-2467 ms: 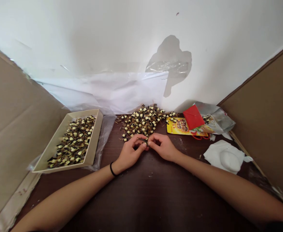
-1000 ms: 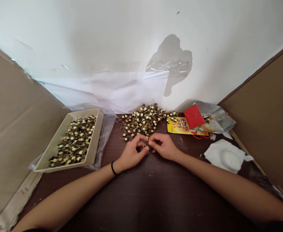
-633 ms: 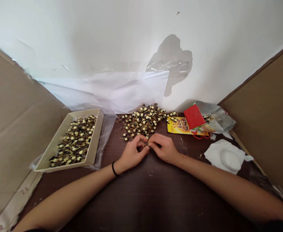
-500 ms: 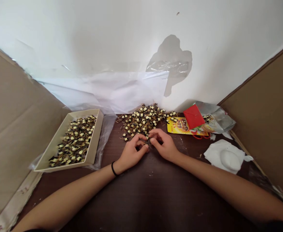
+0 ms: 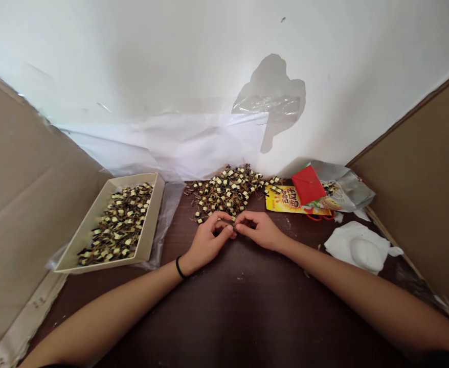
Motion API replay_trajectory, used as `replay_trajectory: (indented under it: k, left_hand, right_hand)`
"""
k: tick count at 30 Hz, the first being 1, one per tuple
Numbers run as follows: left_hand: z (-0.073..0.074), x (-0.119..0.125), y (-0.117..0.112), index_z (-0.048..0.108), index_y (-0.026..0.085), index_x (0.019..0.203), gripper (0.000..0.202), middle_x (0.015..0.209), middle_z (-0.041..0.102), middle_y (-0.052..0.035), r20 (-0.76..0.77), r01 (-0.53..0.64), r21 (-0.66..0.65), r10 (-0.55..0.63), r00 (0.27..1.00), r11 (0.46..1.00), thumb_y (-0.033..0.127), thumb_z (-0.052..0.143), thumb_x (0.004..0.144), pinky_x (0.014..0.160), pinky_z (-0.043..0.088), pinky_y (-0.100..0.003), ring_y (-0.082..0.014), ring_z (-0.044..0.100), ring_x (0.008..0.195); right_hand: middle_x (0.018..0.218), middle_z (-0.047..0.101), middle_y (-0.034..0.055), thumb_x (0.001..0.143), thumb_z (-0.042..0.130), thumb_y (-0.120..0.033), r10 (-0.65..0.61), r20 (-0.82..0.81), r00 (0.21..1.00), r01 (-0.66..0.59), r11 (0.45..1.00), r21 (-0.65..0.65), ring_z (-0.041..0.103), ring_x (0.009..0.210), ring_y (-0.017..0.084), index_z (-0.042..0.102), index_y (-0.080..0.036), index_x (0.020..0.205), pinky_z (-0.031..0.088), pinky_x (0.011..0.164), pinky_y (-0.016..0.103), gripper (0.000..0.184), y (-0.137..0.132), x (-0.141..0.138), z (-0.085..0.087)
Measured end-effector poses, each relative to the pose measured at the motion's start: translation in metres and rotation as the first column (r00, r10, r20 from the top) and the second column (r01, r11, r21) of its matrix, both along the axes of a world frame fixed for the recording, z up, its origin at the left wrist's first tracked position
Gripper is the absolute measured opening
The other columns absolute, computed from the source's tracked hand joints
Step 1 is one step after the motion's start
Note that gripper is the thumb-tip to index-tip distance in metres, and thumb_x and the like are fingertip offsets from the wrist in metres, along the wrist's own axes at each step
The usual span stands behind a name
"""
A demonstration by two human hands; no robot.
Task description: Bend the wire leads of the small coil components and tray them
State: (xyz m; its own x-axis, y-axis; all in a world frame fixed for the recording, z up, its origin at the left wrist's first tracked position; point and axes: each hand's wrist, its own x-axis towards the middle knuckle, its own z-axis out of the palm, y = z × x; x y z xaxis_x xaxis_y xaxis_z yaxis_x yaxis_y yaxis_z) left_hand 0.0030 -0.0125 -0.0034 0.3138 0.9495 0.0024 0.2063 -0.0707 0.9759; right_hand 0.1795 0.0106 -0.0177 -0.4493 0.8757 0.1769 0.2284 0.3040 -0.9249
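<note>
My left hand (image 5: 208,239) and my right hand (image 5: 262,230) meet fingertip to fingertip on the dark table (image 5: 240,312), both pinched on one small dark component (image 5: 232,225) with thin wire leads. Just beyond my fingers lies a loose pile of small parts (image 5: 228,191), cream-taped with dark bodies and brown wires. A black band circles my left wrist.
A cream tray (image 5: 148,232) at the left holds several of the same parts, on clear plastic film. At the right lie a yellow snack packet (image 5: 282,199), a red packet (image 5: 306,185), a silver bag (image 5: 347,189) and white tissue (image 5: 358,248). Cardboard walls stand on both sides.
My hands have stayed at the same spot in front of the pile. Only the fingers have shifted slightly around the small component.
</note>
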Motion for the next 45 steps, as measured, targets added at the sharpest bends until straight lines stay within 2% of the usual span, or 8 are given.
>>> replay_trajectory:
  k: [11, 21, 27, 34, 45]
  left_hand:
    - [0.0026, -0.0003, 0.0001, 0.048, 0.015, 0.099, 0.021, 0.068, 0.064, -0.0006, -0.032, 0.057, 0.037, -0.056, 0.998, 0.998, 0.031, 0.052, 0.086, 0.073, 0.046, -0.028, -0.0147, 0.062, 0.07]
    - [-0.0015, -0.0015, -0.0005, 0.049, 0.016, 0.103, 0.022, 0.067, 0.063, 0.0007, -0.123, 0.095, 0.131, -0.079, 0.989, 0.987, 0.027, 0.054, 0.085, 0.066, 0.044, -0.025, -0.0135, 0.06, 0.064]
    - [0.0006, 0.0005, -0.0026, 0.049, 0.018, 0.1, 0.019, 0.062, 0.061, 0.0034, -0.167, 0.034, 0.135, -0.011, 0.986, 0.99, 0.024, 0.054, 0.083, 0.062, 0.044, -0.024, -0.0131, 0.06, 0.06]
    - [0.0029, 0.003, -0.0034, 0.048, 0.018, 0.098, 0.018, 0.057, 0.061, 0.0043, -0.163, -0.049, 0.082, 0.062, 0.985, 0.995, 0.024, 0.055, 0.082, 0.06, 0.045, -0.024, -0.0133, 0.06, 0.056]
    - [0.0014, 0.0033, -0.0036, 0.049, 0.018, 0.096, 0.017, 0.058, 0.061, 0.0044, -0.162, -0.06, 0.079, 0.072, 0.984, 0.995, 0.024, 0.054, 0.082, 0.06, 0.045, -0.024, -0.0131, 0.061, 0.056]
  right_hand:
    - [0.067, 0.062, -0.0006, 0.081, 0.055, -0.024, -0.038, 0.021, 0.999, 0.038, 0.999, 0.017, 0.051, 0.062, 0.012, 0.061, -0.016, 0.072, 0.04, 0.06, 0.023, 0.014, -0.0003, -0.0015, -0.0017]
    - [0.065, 0.06, -0.0007, 0.08, 0.053, -0.019, -0.073, 0.083, 0.994, 0.061, 0.989, 0.138, 0.051, 0.061, 0.011, 0.059, -0.017, 0.067, 0.039, 0.059, 0.023, 0.015, -0.0052, -0.0036, -0.0004]
    - [0.07, 0.063, 0.0016, 0.083, 0.053, -0.019, -0.152, 0.054, 0.987, 0.136, 0.964, 0.226, 0.055, 0.065, 0.013, 0.059, -0.018, 0.07, 0.042, 0.063, 0.025, 0.015, -0.0082, -0.0057, -0.001]
    - [0.066, 0.061, 0.0015, 0.082, 0.054, -0.021, -0.174, 0.018, 0.985, 0.17, 0.977, 0.131, 0.054, 0.059, 0.013, 0.059, -0.018, 0.071, 0.044, 0.055, 0.024, 0.012, -0.0083, -0.0066, -0.0026]
    - [0.063, 0.059, 0.0004, 0.08, 0.055, -0.024, -0.17, -0.032, 0.985, 0.171, 0.985, 0.032, 0.053, 0.055, 0.012, 0.059, -0.018, 0.069, 0.044, 0.052, 0.023, 0.013, -0.0093, -0.0059, -0.0015]
